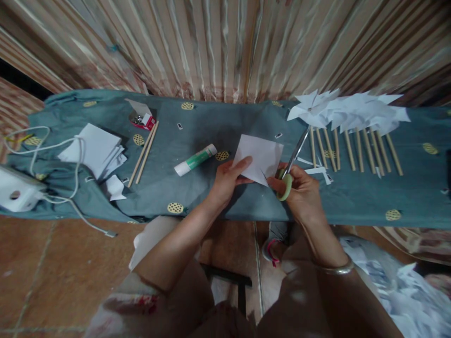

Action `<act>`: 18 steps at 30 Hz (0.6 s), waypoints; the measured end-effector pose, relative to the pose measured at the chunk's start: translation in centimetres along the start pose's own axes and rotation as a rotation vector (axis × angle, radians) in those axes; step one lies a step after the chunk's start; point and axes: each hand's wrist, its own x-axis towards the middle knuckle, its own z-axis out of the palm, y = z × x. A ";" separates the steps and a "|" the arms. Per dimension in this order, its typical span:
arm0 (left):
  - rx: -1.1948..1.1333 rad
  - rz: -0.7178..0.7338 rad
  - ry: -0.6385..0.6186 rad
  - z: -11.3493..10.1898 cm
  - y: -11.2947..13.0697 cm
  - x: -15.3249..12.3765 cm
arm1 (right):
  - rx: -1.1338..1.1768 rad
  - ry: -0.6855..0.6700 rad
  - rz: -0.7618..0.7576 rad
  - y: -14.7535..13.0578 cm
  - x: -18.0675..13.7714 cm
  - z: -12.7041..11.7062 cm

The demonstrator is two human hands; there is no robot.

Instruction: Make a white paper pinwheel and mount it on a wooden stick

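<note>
Teal cloth [246, 117] bears a glue stick [196, 160] and pinwheels [366, 112], flanking the hands [225, 182].

Homelike — curtains [225, 47], pineapple-print tablecloth [218, 123], tiled floor [81, 272]

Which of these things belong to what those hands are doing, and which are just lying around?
Part of the work, it seems:
white paper square, in the left hand
scissors, in the right hand
likely paper stack, glue stick, loose sticks, pinwheels

Probably just lying about:
white cable
white device
paper strips
</note>
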 end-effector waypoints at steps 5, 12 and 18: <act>-0.034 0.012 -0.067 -0.6 1.2 0.2 | -0.003 -0.008 -0.001 0.0 0.0 -0.5; 0.023 -0.034 -0.028 -0.8 0.8 0.5 | 0.010 -0.002 0.016 -0.6 0.1 -0.7; -0.026 -0.037 -0.107 -0.4 0.8 -0.1 | 0.119 0.057 0.028 -0.1 0.2 0.0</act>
